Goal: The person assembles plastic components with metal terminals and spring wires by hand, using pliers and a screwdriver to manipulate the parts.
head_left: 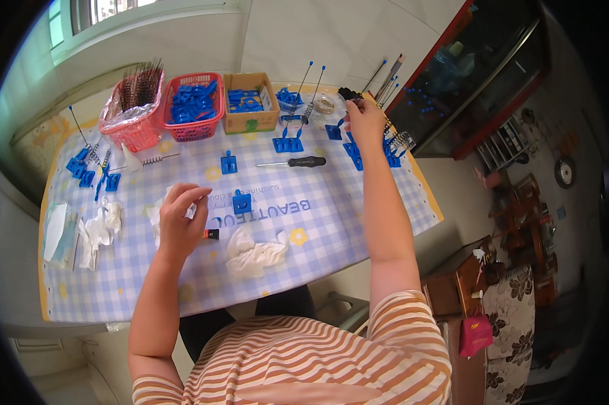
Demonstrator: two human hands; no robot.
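Left hand (183,212) has its fingers loosely curled, holding nothing I can see, and one blue plastic piece (242,202) sits just right of them; a second blue piece (229,163) lies farther back. Right hand's (366,127) fingers are bunched near the blue spring assemblies (393,152); can't tell what's gripped. Worktop (331,233) count: one screwdriver (307,162), two baskets (193,133).

Blue piece (241,198) smooth plastic; screwdriver shaft (273,165) metal.

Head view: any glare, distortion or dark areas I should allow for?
Head view: window bright at upper left; tablecloth clearly lit, its near edge bowed by the fisheye; glass cabinet dim at right; picture corners black.
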